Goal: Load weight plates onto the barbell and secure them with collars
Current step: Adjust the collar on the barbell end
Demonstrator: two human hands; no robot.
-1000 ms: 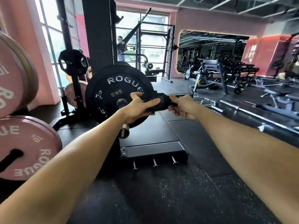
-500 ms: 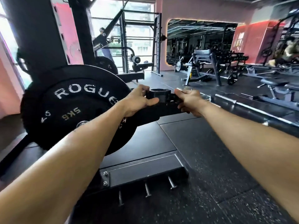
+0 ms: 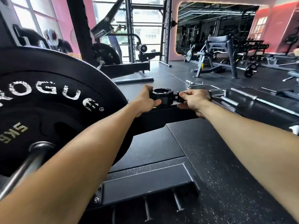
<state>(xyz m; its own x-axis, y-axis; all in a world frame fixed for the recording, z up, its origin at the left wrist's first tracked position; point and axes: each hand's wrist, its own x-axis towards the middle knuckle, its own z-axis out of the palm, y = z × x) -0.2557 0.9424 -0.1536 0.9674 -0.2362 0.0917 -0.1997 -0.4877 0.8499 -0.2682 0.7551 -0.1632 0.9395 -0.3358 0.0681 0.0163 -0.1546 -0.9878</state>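
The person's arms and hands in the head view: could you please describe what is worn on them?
Both forearms are bare, with no sleeves in sight. The left hand and the right hand wear no gloves, and no rings or wraps show. A dark band edges the right wrist, possibly a watch strap; too little shows to tell.

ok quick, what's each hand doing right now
Left hand: grips the ring body of the black collar.
Right hand: pinches the collar's lever end.

Plate (image 3: pixel 48 101) on barbell sleeve (image 3: pixel 30 160) at left — collar (image 3: pixel 162 97) right of it.
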